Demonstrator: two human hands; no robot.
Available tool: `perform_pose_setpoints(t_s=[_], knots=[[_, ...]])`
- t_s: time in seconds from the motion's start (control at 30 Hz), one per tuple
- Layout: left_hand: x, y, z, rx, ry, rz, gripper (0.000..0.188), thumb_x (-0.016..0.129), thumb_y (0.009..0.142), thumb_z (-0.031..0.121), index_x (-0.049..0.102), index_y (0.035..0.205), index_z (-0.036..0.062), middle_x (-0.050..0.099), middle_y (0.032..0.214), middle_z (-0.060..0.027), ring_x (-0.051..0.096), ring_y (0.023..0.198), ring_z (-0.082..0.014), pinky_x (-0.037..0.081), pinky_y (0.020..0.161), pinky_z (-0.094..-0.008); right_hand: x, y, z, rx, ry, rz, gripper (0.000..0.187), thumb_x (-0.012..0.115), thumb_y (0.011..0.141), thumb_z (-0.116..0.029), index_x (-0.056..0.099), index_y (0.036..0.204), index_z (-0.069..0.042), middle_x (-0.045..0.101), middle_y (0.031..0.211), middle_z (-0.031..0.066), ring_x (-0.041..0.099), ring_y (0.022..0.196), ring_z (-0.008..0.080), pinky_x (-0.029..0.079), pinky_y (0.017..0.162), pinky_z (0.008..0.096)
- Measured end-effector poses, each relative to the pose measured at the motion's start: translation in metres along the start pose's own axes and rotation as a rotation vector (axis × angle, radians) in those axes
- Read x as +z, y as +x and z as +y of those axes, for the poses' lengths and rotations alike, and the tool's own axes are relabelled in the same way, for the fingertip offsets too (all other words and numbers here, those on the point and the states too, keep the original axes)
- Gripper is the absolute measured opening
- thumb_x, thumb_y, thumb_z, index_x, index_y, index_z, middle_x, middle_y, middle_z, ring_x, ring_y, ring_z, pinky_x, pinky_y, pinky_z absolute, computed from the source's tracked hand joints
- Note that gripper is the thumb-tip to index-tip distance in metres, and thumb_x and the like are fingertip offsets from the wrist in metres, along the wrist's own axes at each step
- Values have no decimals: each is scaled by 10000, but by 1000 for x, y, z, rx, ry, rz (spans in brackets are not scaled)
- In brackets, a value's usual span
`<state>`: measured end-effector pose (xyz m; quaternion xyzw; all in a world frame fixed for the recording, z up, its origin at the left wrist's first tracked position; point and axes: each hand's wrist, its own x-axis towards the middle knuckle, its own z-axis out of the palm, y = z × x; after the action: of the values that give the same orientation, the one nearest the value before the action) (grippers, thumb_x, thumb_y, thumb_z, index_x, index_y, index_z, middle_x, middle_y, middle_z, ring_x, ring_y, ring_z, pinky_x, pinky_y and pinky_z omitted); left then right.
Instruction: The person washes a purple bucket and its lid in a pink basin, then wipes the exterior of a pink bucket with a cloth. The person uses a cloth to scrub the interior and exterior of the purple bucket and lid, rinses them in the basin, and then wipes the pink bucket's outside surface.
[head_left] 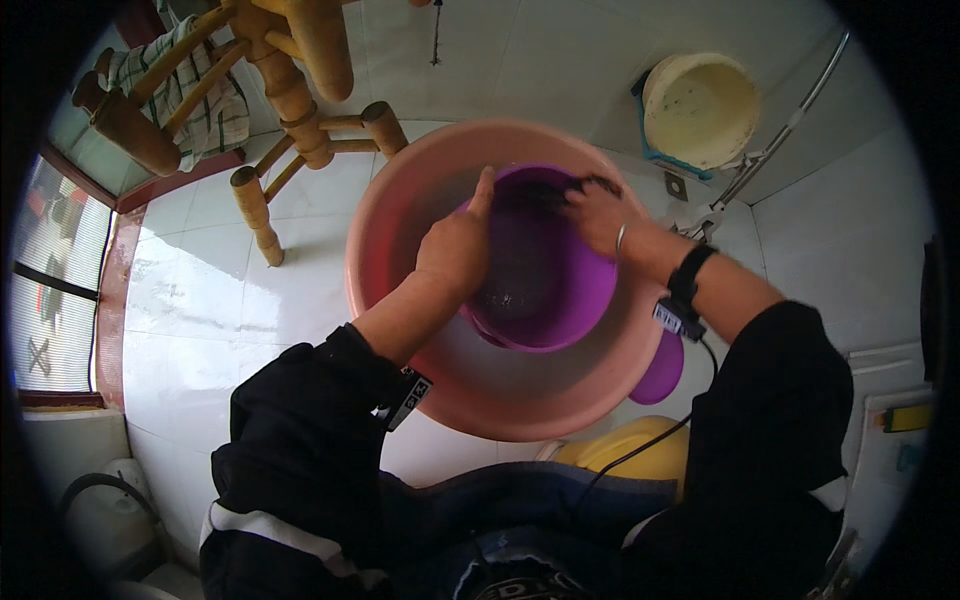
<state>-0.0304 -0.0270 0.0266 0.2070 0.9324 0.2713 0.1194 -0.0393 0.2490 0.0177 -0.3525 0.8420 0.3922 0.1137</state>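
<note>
A purple plastic pot (pixel 560 290) lies tilted inside a large pink basin (pixel 400 210) on the white tiled floor. My left hand (pixel 458 245) grips the pot's near-left rim, thumb pointing up. My right hand (pixel 600 212) is curled over a dark scrubbing pad (pixel 585 184) pressed against the pot's far rim. A black wristband with a cable sits on my right wrist (pixel 688 278). Dark water or residue shows inside the pot.
A wooden chair (pixel 290 90) with a checked cloth stands at the upper left. A cream bucket (pixel 700 105) sits at the upper right beside a metal pipe. A purple lid (pixel 660 370) and a yellow stool (pixel 630 455) lie near my knees. A white kettle (pixel 100 510) is lower left.
</note>
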Motion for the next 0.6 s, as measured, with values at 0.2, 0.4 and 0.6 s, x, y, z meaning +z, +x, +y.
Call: perform_pose_setpoints(t_s=[0.2, 0.4, 0.6], knots=[[20, 4, 21, 58, -56, 195, 917, 491, 826, -27, 70, 1587, 262, 642, 989, -319, 674, 858, -453, 545, 776, -526, 13, -17, -98, 111, 794, -646, 335, 545, 835, -117, 736, 1105, -62, 693, 1150, 176, 587, 1202, 323, 471, 971, 463], [36, 1, 39, 104, 18, 212, 893, 516, 842, -4, 114, 1582, 294, 641, 988, -311, 677, 869, -442, 551, 783, -517, -39, 8, -159, 466, 2139, -329, 451, 430, 1020, -255, 516, 1418, -62, 530, 1436, 155, 507, 1295, 270, 390, 1070, 373], [30, -2, 35, 131, 7, 177, 828, 516, 834, -16, 222, 1562, 249, 651, 1012, -295, 681, 874, -429, 549, 786, -511, 14, -38, -149, -70, 1729, -93, 519, 425, 893, -66, 574, 1380, -163, 555, 1411, 148, 537, 1261, 291, 406, 1072, 345]])
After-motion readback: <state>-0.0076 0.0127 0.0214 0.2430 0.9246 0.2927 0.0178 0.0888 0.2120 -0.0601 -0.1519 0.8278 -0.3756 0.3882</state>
